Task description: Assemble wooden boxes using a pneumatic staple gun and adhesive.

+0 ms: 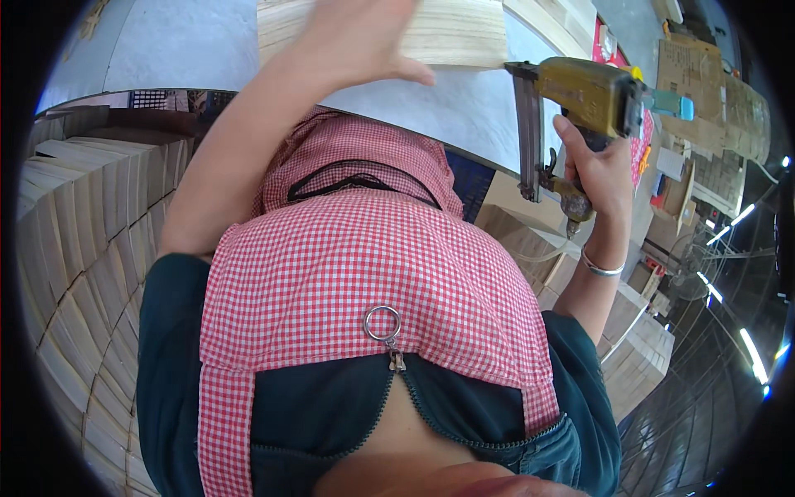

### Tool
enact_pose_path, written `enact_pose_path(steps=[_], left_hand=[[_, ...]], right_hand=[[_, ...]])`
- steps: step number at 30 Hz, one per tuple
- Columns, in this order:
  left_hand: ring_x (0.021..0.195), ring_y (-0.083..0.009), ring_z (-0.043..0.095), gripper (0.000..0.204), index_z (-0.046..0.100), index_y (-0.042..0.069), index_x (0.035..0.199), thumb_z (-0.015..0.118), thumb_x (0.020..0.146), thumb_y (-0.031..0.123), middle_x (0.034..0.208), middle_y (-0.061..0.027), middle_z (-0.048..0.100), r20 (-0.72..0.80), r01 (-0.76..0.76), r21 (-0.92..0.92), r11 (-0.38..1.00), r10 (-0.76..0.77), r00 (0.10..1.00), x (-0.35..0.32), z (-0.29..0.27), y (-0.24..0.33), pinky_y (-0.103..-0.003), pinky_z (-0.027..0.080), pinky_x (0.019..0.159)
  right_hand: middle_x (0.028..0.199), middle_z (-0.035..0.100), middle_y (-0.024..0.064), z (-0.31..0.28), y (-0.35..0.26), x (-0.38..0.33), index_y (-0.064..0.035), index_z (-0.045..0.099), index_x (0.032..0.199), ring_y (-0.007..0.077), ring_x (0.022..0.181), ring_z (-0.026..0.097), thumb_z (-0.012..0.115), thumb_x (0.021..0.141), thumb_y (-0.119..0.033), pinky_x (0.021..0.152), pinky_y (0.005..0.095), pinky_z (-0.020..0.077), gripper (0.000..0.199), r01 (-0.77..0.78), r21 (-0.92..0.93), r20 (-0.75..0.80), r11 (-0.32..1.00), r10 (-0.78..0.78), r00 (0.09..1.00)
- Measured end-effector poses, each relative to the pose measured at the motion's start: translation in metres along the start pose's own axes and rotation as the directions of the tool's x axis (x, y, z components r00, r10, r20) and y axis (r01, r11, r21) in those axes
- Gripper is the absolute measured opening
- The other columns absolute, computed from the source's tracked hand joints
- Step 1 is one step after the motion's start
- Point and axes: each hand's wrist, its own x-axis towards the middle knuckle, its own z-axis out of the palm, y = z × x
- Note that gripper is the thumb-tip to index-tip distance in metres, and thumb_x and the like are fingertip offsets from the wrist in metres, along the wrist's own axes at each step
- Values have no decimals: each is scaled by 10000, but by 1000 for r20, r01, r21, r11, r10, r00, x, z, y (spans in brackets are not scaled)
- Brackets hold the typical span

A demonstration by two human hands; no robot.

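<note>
On the pale table [464, 108], a wooden board [447, 33] lay flat under the left hand [356, 37], palm pressed down, fingers spread. Just right of the board, the right hand [600, 170] gripped a yellow nail gun [580, 103]. Stacked wooden boxes [83, 215] stood at left.

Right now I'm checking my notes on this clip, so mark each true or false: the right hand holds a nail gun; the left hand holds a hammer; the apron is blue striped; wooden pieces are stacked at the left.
1. The right hand holds a nail gun: true.
2. The left hand holds a hammer: false, it rests flat on a wooden board.
3. The apron is blue striped: false, red-and-white checked.
4. Wooden pieces are stacked at the left: true.
</note>
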Motion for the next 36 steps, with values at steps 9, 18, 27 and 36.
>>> enact_pose_path(steps=[9,18,27,36], left_hand=[[1413,-427,324,1224,260,-13,1547,914,628,461,1553,-272,282,-184,59,-304,951,-119,976,-84,15,-83,-460,277,1188],[1305,-411,424,1142,281,32,1548,897,671,424,1480,-242,350,-369,-77,-281,957,-34,929,-70,52,-59,-475,353,1109],[1299,-405,426,1114,296,72,1552,882,684,451,1474,-238,357,-296,-22,-281,959,-65,953,-74,46,-55,-487,349,1104],[1294,-397,427,1115,294,76,1559,874,691,468,1464,-234,367,-392,-105,-221,970,10,920,-79,53,-69,-477,337,1113]], right_hand=[[554,563,9,0,-19,-17,5,679,869,91,424,478,809,871,-259,401,222,364,294,12,-12,-3,1000,-12,1000],[520,546,0,19,-23,-25,-6,686,839,86,413,468,810,879,-268,402,216,354,293,97,3,31,995,-97,995],[546,564,13,22,-26,-22,2,679,889,94,412,478,802,884,-237,394,220,358,269,1,6,37,1000,-1,999],[633,611,48,28,-35,-25,29,668,990,105,410,496,812,869,-215,375,240,371,308,-8,5,50,1000,7,999]])
